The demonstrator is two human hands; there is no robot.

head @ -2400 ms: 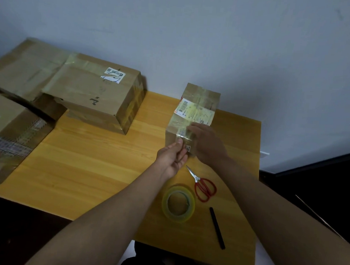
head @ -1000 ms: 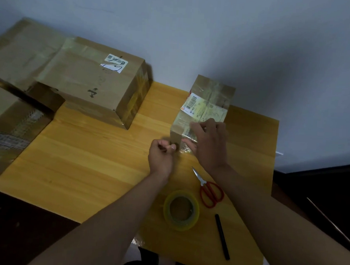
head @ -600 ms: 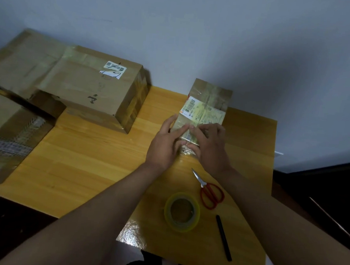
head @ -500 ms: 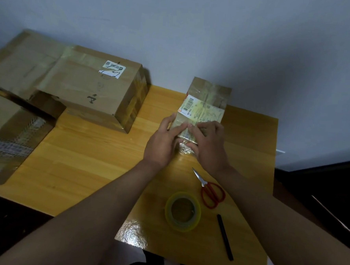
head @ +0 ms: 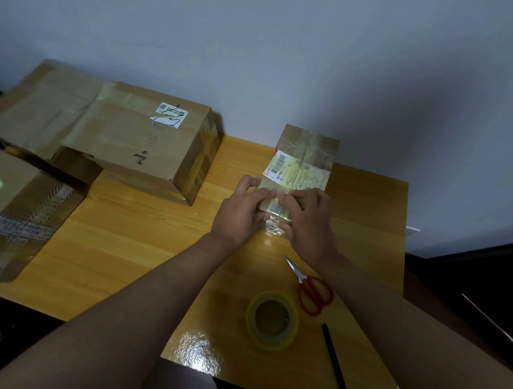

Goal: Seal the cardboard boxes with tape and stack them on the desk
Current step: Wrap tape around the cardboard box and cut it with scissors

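A small cardboard box with a yellow shipping label stands on the wooden desk near the wall. My left hand lies on its near left edge, fingers stretched over the top. My right hand presses flat on the near right part of the top, fingertips meeting the left hand's. Clear tape shines on the box's front between the two hands. A roll of clear tape lies flat on the desk nearer to me.
Red-handled scissors lie just right of the roll, a black pen beyond them near the desk's front edge. A larger taped box sits at the back left, with two more boxes past the desk's left side.
My left hand left the box's front corner, where it pinched the tape end, and now lies on the top beside my right hand. The box has not moved.
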